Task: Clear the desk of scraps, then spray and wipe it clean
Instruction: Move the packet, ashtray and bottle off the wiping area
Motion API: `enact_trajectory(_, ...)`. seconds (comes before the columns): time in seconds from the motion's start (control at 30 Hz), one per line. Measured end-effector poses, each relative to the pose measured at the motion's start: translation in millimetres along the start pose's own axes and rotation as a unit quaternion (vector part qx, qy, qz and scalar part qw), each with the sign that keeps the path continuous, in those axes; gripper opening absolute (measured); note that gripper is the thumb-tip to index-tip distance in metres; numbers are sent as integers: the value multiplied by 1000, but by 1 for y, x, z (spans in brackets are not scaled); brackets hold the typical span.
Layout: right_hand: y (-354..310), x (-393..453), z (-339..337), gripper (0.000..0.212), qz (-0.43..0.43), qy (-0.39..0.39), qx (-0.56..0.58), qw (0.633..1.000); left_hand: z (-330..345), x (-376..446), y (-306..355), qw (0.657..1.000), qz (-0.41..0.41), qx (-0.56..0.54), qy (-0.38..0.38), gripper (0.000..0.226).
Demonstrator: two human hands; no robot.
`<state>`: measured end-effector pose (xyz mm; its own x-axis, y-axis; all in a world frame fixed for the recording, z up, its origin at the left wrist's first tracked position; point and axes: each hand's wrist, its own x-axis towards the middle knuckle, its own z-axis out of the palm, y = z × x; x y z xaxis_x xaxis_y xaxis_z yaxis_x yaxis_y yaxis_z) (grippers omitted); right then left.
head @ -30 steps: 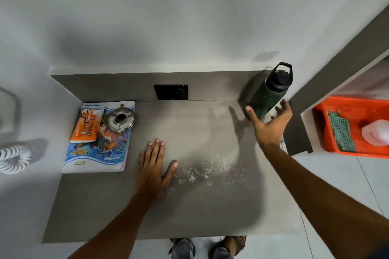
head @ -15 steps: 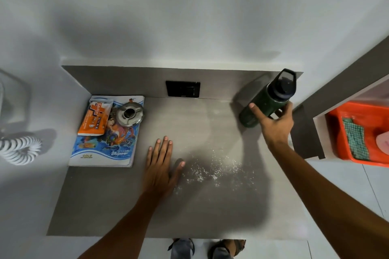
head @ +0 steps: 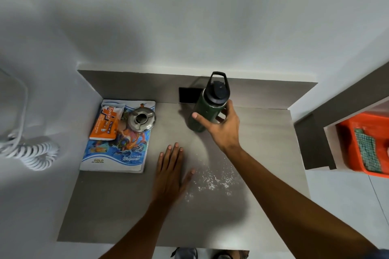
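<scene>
The right hand (head: pixel 224 127) grips a dark green metal water bottle (head: pixel 205 111) with a black looped cap, its thumb laid across the near side of the body and its fingers curled round the far side just under the cap. The bottle leans toward the left, its base close to the grey wood-grain desk (head: pixel 269 153); whether the base touches the surface cannot be told. Behind the bottle, a black rectangular panel (head: pixel 187 95) sits in the upstand of the desk.

The left hand (head: pixel 171 171) lies flat on the desk, palm down, fingers straight and together, thumb spread to the right, holding nothing. Just beside that thumb, scattered white crumbs (head: pixel 212 181) lie on the desk, under the right forearm.

At the left rear of the desk lies a blue illustrated notebook (head: pixel 117 153), with an orange wipes packet (head: pixel 106 122) and a round steel lid (head: pixel 141 119) resting on it. A white coiled cord (head: pixel 31 153) hangs off to the left. To the right, apart from the desk, an orange plastic tray (head: pixel 347 147) holds a green checked cloth (head: pixel 367 149).
</scene>
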<state>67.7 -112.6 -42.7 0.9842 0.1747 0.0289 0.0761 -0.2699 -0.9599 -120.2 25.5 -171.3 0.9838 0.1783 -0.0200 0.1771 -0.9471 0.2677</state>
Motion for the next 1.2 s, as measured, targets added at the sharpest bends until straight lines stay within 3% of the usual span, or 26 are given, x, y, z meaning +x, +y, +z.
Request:
enact_trajectory(0.4, -18, 24, 55, 96, -28, -40, -20, 999, 7, -2, 1, 999, -9, -21, 35, 82)
enact_trajectory(0.83, -12, 31, 68, 99, -5, -88, -63, 994, 5, -1, 3, 999, -10, -10, 38, 84)
enact_trajectory(1.0, -4, 29, 63, 96, 26, -102, -66, 992, 1, -2, 6, 999, -12, -1, 33, 84)
enact_trajectory(1.2, 12, 19, 23, 109, 40, -114, -70, 990, 0, 0, 5, 999, -4, 5, 38, 80)
